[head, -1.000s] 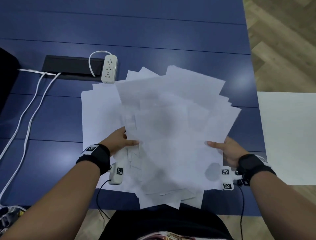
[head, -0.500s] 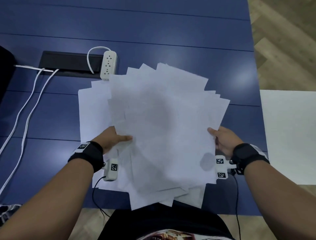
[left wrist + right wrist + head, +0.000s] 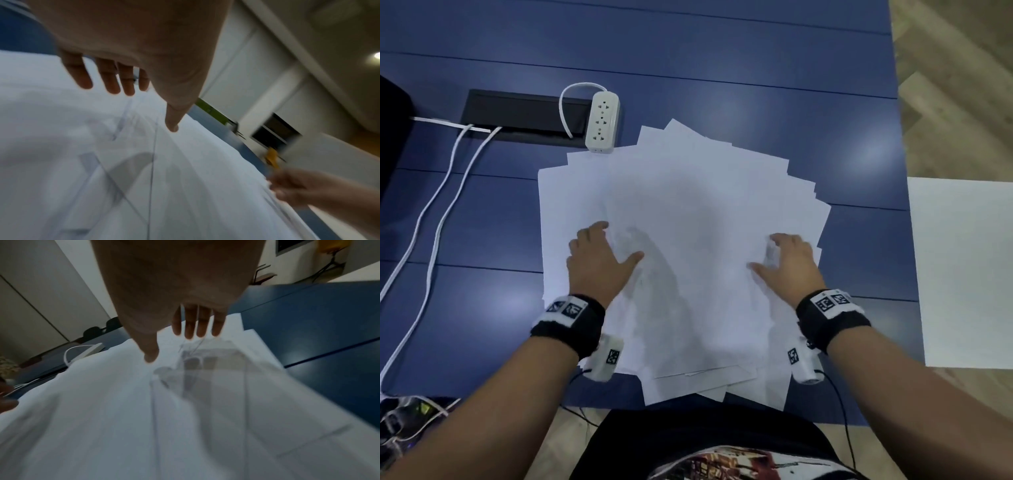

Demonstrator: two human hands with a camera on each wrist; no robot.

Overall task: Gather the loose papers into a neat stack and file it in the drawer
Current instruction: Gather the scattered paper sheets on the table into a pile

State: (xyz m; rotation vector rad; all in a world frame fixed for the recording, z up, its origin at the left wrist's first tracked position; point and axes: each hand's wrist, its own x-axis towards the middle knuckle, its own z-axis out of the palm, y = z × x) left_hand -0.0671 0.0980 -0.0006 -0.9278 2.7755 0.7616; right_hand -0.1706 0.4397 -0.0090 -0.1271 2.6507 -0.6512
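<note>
papers fanned out on the blue desk, both hands flat on top

papers (image 3: 688, 240) lie in a loose, skewed pile on the blue desk (image 3: 722, 61), corners sticking out at many angles, with the near edges hanging a little past the desk's near edge. the left hand (image 3: 599, 260) rests palm down on the left part of the pile, fingers (image 3: 111, 81) straight and slightly spread, thumb out toward the middle, gripping nothing. the right hand (image 3: 787, 263) sits on the right part, well apart from the left; its fingers (image 3: 195, 324) reach forward, relaxed, tips at the sheets, and nothing is pinched. both wrist views are blurred.

a white power strip (image 3: 602, 121) lies just beyond the pile's far left corner, beside a black cable hatch (image 3: 524, 116). white cables (image 3: 441, 219) trail down the left side. a white surface (image 3: 962, 270) stands to the right of the desk.
</note>
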